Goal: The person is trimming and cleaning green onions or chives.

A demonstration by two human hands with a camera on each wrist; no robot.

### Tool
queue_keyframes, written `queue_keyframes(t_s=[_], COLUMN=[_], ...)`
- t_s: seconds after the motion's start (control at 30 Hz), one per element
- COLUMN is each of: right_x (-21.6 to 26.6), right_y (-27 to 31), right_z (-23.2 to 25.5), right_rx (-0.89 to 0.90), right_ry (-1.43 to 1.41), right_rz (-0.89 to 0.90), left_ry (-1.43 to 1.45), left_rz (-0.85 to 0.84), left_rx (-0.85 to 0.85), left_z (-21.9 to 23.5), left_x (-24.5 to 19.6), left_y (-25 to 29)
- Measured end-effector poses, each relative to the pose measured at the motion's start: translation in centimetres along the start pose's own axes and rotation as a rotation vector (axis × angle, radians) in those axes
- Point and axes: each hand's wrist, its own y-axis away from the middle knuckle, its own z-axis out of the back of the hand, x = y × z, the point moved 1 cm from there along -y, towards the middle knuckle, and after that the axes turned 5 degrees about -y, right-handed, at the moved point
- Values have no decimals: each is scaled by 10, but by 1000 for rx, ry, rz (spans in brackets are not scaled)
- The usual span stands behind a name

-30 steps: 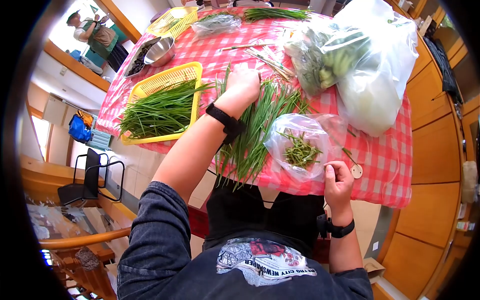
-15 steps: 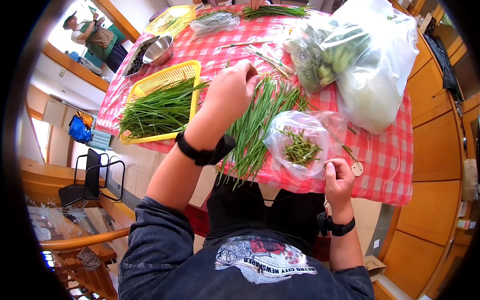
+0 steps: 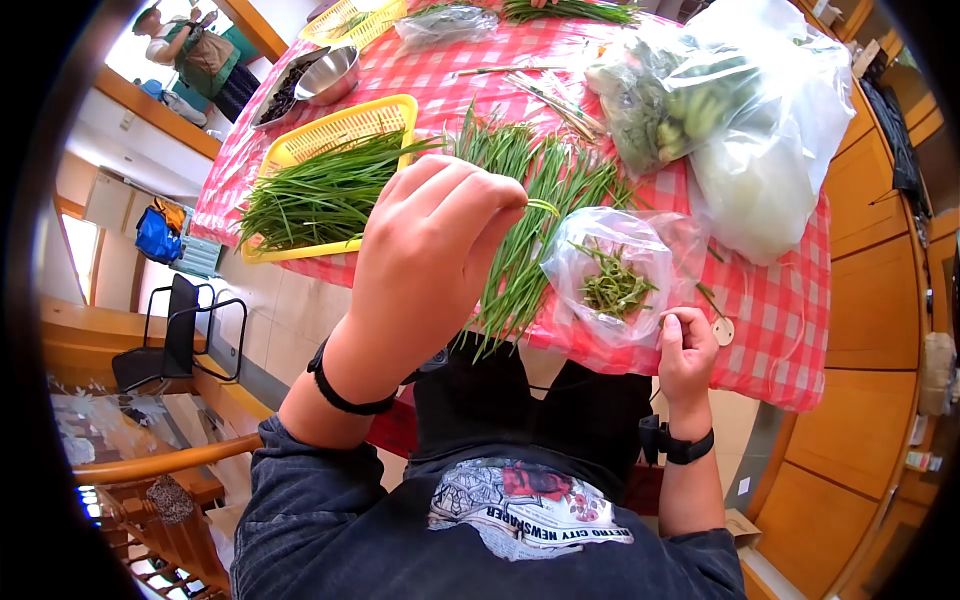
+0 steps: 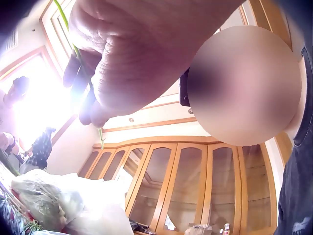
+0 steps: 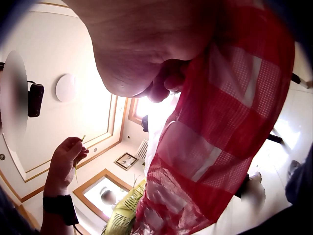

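Note:
Raised above the table, my left hand [image 3: 430,250] pinches a thin green stalk [image 3: 543,205]. In the left wrist view the stalk [image 4: 80,54] runs across the palm of that hand [image 4: 132,54]. Below and beyond it lies a loose pile of long green stalks [image 3: 530,240]. An opened clear plastic bag [image 3: 568,270] holds short green pieces [image 3: 615,285]. At the bag's near right edge, my right hand [image 3: 688,355] has curled fingers that pinch its rim. The right wrist view shows this hand [image 5: 146,44] beside the checked tablecloth [image 5: 190,147].
A yellow basket [image 3: 408,112] of green stalks stands at the left, with a metal bowl [image 3: 328,77] behind it. Large plastic bags with vegetables [image 3: 755,150] fill the back right. Thin pale stalks [image 3: 560,103] lie mid-table, and a second yellow basket [image 3: 375,28] stands farther back.
My left hand has left the pile and come up and back towards the body, with a stalk between its fingers. The right hand has stayed by the bag.

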Motion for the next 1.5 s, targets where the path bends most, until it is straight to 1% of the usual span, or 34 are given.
queue_keyframes(t_s=[0.1, 0.17, 0.2, 0.27, 0.37, 0.4, 0.47, 0.5, 0.57, 0.6, 0.67, 0.73, 0.8, 0.83, 0.9, 0.97, 1.03, 1.1, 1.13, 1.2, 1.27, 1.33, 1.4, 1.43, 1.47, 1.5], right_x=[0, 1, 1, 0, 9, 26, 64, 79, 99, 99, 100, 103, 104, 103, 100, 103, 104, 102, 102, 101, 97, 91, 86, 86, 84, 81], right_y=[0, 0, 0, 1, 0, 1, 1, 0, -6, -9, -15, -15, -16, -15, -12, -10, -8, -6, -5, -5, -6, -10, -15, -17, -18, -20], right_z=[0, -1, -1, -2, -15, -21, -34, -40, -53, -57, -66, -74, -77, -78, -79, -81, -83, -84, -84, -83, -79, -72, -61, -58, -58, -59], right_rx=[0, 0, 2, 3, -118, -121, 6, 3, 175, 172, 280, 285, 339, 339, 344, 336, 328, 290, 289, 248, 212, 176, 192, 197, 191, 159], right_ry=[21, 25, 24, 31, 115, 121, 134, 138, 127, 129, 91, 54, 21, 23, -6, 6, 17, -19, -18, -86, -73, -61, 155, 217, 217, 247], right_rz=[5, -2, -3, -14, 136, 130, 314, 310, 335, 333, 321, 286, 259, 258, 187, 165, 146, 67, 66, -62, -53, -42, 10, -7, -12, 35], left_ry=[-1, 107, 112, 214, 282, 330, 353, 346, 334, 336, 377, 394, 412, 409, 407, 361, 326, 291, 281, 271, 226, 253, 281, 282, 287, 293], left_rz=[-7, 29, 31, 133, 165, 181, 187, 184, 174, 172, 160, 154, 149, 147, 143, 104, 99, 95, 105, 112, 150, 161, 189, 188, 190, 191], left_rx=[8, 51, 54, 102, 132, 149, 166, 188, 222, 224, 220, 217, 215, 213, 213, 180, 160, 142, 135, 126, 108, 124, 146, 149, 153, 156], left_z=[1, -7, -12, -21, -28, -30, -31, -32, -32, -33, -34, -35, -35, -34, -35, -36, -35, -35, -35, -34, -31, -31, -32, -33, -35, -37], left_x=[2, 4, 3, -2, -9, -12, -16, -18, -20, -22, -23, -24, -24, -24, -24, -23, -23, -20, -18, -13, -7, -3, -2, -2, -2, -3], left_y=[9, 19, 24, 36, 44, 45, 46, 46, 45, 46, 48, 50, 51, 52, 54, 55, 55, 56, 57, 56, 56, 58, 59, 59, 59, 59])
